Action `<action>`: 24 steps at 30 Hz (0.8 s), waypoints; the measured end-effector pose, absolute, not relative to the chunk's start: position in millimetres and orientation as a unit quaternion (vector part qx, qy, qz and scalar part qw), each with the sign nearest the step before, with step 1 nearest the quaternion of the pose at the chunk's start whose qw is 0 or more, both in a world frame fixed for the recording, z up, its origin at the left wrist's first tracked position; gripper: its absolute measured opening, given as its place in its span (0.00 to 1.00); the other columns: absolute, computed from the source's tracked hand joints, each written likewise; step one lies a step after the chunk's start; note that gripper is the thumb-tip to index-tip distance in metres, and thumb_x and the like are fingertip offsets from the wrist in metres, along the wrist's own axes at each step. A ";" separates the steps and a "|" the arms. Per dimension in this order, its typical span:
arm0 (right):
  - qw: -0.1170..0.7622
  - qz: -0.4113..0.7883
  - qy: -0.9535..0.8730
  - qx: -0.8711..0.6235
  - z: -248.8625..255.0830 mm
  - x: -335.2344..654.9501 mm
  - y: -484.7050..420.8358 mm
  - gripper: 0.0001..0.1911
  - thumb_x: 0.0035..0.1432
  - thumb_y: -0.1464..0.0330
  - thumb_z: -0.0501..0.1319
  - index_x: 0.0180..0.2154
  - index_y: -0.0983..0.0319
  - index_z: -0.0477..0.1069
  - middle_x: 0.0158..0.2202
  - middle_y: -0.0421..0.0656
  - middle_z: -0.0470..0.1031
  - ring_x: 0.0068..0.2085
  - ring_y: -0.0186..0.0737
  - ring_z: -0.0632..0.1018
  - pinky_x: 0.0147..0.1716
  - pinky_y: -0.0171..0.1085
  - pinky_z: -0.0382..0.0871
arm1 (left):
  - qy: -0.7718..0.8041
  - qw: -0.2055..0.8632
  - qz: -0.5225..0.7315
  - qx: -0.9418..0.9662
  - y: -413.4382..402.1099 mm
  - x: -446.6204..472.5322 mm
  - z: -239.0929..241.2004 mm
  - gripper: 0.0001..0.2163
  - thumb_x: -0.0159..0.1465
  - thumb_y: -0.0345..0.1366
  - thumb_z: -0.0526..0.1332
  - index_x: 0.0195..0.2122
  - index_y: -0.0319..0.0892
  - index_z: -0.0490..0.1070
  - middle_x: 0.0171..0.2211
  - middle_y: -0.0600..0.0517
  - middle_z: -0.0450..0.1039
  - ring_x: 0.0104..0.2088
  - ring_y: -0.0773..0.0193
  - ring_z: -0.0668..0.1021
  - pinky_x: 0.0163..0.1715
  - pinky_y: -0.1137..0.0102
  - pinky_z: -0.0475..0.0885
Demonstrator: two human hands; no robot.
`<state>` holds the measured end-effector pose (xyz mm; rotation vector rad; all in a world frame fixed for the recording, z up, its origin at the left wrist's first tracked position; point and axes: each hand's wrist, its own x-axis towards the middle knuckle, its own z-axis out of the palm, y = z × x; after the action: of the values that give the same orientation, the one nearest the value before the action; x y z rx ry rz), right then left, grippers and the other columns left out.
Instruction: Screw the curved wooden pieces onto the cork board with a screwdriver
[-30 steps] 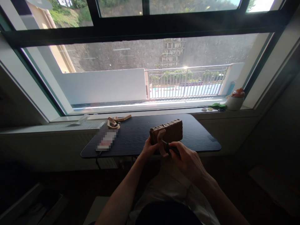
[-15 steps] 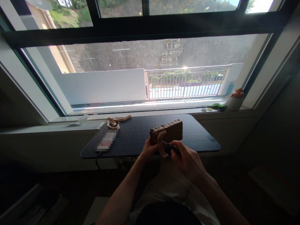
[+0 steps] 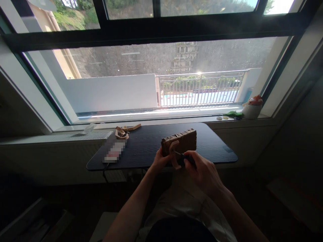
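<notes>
Shifted slightly rightward, the right hand (image 3: pixel 202 170) grips one tool (image 3: pixel 189 158); the left hand (image 3: pixel 159 161) clasps one curved piece (image 3: pixel 172 154).

both forearms (image 3: pixel 135 203) bare and angled in, left hand (image 3: pixel 160 161) gripping, right hand (image 3: pixel 202 168) kinda fist-curled, pretty close by

Rides on the head as one wide view, facing toward 12 o'clock and tipped downward. Looks from above and behind at the left grip (image 3: pixel 159 161), near 6 o'clock, and the right grip (image 3: pixel 201 167), near 5. Catches the lap (image 3: pixel 176 198) closest, low at 6 o'clock. Stays far enough back to frame both rounded ends of the bench (image 3: pixel 145 144). Reaches through the window (image 3: pixel 151 58), spread from 9 round to 3 o'clock, to a railing (image 3: pixel 202 89) well beyond, toward 2.
</notes>
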<state>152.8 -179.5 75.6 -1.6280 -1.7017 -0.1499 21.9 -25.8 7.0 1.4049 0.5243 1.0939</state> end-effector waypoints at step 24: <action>0.380 -0.034 -0.647 -0.660 75.1 152.0 -179.0 0.10 0.61 0.64 0.51 0.43 0.59 0.62 0.30 0.39 0.74 0.29 0.38 0.75 0.28 0.34 0.61 | 0.230 0.602 0.462 0.609 -24.2 22.3 4.2 0.23 0.47 0.35 0.69 0.45 0.38 0.68 0.35 0.52 0.74 0.34 0.64 0.75 0.35 0.72 0.70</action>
<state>152.0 -179.0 75.1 -1.6862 -1.6510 -0.0860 22.3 -24.2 4.2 1.4094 0.5328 1.0707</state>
